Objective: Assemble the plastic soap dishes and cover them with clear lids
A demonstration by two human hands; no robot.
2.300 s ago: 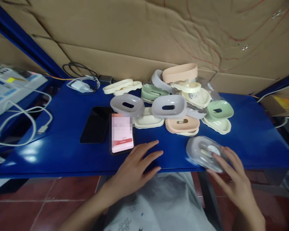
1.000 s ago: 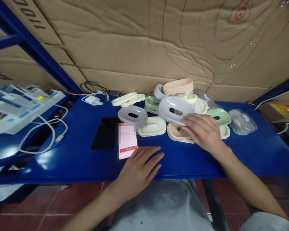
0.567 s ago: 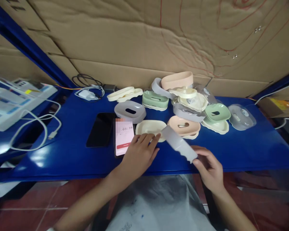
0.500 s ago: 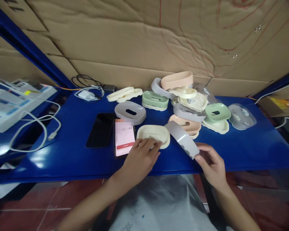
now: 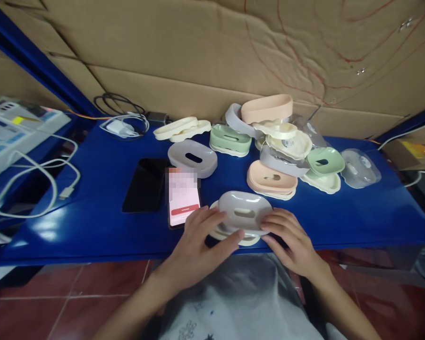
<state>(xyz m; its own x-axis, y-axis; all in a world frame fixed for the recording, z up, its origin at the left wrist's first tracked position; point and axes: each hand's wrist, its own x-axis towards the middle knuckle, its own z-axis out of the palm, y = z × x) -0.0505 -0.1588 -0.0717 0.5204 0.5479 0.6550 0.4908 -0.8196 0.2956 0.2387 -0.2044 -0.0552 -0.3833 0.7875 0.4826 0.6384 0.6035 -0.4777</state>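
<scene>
Left grip: my left hand (image 5: 201,233) is clasping the grey shell (image 5: 246,212) at its left end.
Right grip: my right hand (image 5: 286,233) is clasping the right end.
Position: the shell is sitting on the cream tray (image 5: 250,241), at the front edge of the worktop (image 5: 102,189).
Doing it well: I'm judging that even pressure with the rims aligned is best.

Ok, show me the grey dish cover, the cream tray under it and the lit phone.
grey dish cover (image 5: 244,202): head view, top face above its slot.
cream tray (image 5: 248,241): head view, front rim at the near edge.
lit phone (image 5: 183,200): head view, pink screen.
</scene>
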